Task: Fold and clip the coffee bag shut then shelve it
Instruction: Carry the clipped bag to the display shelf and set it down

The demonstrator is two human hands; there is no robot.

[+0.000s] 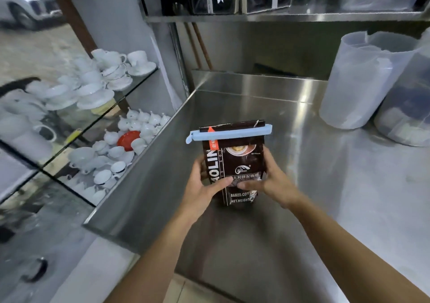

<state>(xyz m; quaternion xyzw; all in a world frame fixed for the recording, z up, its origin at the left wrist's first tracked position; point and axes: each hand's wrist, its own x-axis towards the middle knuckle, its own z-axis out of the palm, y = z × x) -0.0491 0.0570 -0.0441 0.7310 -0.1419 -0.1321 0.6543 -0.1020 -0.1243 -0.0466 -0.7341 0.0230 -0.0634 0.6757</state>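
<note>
Both hands' grip, left hand (202,187) and right hand (272,179), clamps the clipped coffee bag (235,163) upright between them.

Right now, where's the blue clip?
Centre of the head view: the blue clip is clamped across the coffee bag's folded top, above both hands holding it over the steel counter.

Bare desk (267,107) lies open behind the bag; 2 plastic jugs (363,79) crowd its right side.

Two bare forearms — no sleeves, watch or rings — fingernails short.
</note>
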